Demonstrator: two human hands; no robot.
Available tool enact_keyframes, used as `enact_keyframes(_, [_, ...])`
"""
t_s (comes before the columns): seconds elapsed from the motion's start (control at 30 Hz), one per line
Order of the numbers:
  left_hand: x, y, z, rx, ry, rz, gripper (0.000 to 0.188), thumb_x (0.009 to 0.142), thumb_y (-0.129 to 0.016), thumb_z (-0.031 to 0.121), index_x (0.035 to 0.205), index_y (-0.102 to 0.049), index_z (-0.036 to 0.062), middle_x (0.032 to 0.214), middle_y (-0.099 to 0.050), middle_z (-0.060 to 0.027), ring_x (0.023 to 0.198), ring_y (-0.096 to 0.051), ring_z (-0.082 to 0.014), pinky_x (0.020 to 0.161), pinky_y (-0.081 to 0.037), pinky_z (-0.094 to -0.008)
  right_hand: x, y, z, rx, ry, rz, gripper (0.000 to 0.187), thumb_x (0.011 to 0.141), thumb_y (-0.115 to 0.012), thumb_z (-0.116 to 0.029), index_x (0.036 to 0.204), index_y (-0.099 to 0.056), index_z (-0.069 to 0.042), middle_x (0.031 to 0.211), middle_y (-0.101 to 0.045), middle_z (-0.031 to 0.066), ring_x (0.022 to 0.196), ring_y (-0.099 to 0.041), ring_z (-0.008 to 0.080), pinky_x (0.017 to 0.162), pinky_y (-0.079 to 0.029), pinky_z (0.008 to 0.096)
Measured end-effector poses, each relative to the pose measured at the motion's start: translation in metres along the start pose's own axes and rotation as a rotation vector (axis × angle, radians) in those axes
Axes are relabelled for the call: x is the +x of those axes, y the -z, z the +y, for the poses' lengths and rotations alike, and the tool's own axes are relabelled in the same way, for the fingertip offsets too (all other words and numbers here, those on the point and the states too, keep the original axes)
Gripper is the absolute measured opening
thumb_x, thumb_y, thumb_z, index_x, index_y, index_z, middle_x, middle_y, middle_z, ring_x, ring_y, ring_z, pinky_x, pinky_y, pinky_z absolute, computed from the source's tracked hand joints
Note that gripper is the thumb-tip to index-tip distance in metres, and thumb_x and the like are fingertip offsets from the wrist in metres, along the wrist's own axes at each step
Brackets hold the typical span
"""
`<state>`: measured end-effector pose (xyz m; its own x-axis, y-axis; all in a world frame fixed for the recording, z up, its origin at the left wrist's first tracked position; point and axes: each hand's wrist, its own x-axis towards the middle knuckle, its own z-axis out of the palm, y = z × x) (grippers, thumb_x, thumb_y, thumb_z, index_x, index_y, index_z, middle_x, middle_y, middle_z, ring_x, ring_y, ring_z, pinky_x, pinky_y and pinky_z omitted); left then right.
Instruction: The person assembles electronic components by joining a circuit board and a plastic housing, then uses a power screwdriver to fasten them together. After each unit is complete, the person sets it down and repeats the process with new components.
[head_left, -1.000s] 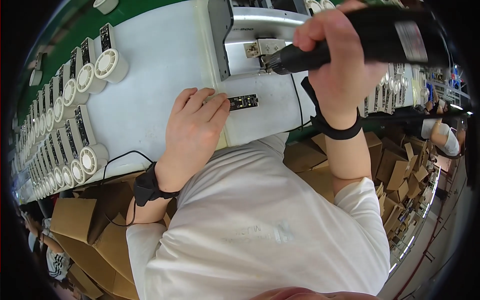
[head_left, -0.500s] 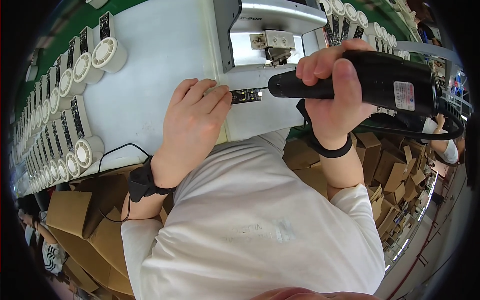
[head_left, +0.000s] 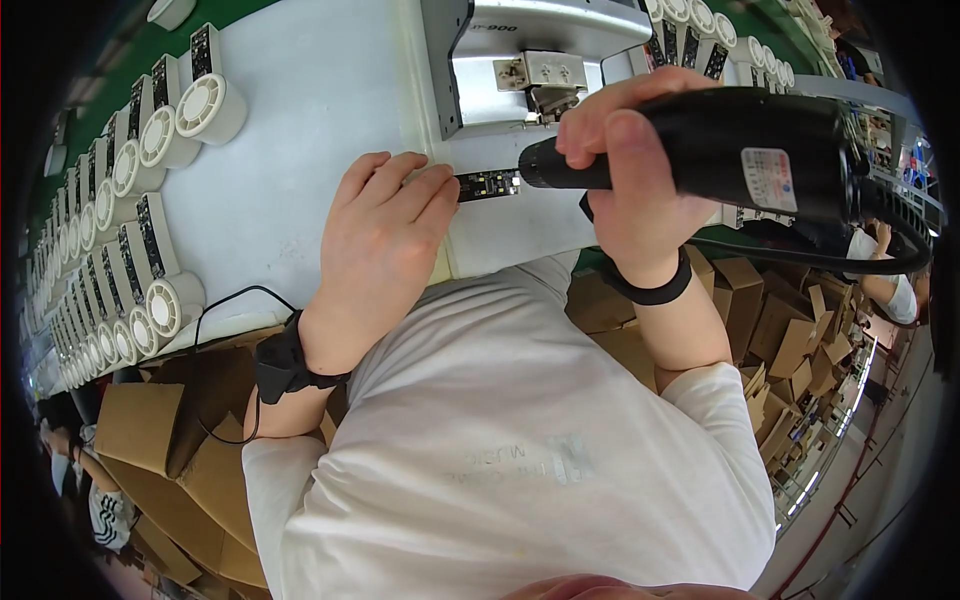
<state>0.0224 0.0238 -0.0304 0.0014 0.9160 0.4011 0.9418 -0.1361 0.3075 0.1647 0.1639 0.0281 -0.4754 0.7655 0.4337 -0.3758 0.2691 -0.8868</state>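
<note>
1. Left hand lies flat on the white tabletop, fingers together and stretched toward the right, their tips pressing down on the left end of a small dark circuit board.
2. That board is a narrow strip, and its long axis runs left to right, in line with the left fingers. It sits on the tabletop just in front of the grey metal fixture, dark with tiny pale components dotted along it.
3. Right hand is wrapped tight around a black electric screwdriver, fingers clamped on the barrel, thumb over the top.
4. The screwdriver lies almost level, along the same line as the board, nose pointing left. Its tip meets the board's right end, so the board sits pinned between left fingertips and tool nose.
5. Left hand is the one in contact with the board; the right reaches it only through the tool.
6. Further out: rows of white round fan housings with dark strips line the tabletop's left side, cardboard boxes below, and black wrist straps on both wrists.
</note>
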Motion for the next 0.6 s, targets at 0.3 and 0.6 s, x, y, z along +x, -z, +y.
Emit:
enact_keyframes(0.3, [-0.001, 0.002, 0.001, -0.018, 0.005, -0.019, 0.026, 0.075, -0.063, 0.006, 0.100, -0.067, 0.0017, 0.106, -0.067, -0.0073, 0.106, -0.059, -0.0246, 0.096, -0.044, -0.0402, 0.003, -0.004, -0.005, -0.199, -0.015, -0.126, 0.024, 0.087, -0.058, -0.005, 0.107, -0.046, 0.004, 0.065, -0.055, 0.0095, 0.055, -0.052, 0.0185, 0.058, -0.050, 0.0349])
enact_keyframes(0.6, [-0.013, 0.036, -0.013, -0.253, 0.171, 0.122, 0.064, 0.074, -0.079, 0.011, 0.132, -0.052, 0.0014, 0.132, -0.057, -0.0156, 0.125, -0.052, -0.0320, 0.107, -0.039, -0.0441, 0.033, 0.029, -0.036, 0.156, 0.120, 0.007, 0.027, 0.096, -0.045, -0.024, 0.116, -0.050, -0.006, 0.079, -0.052, 0.0064, 0.067, -0.050, 0.0211, 0.067, -0.045, 0.0434])
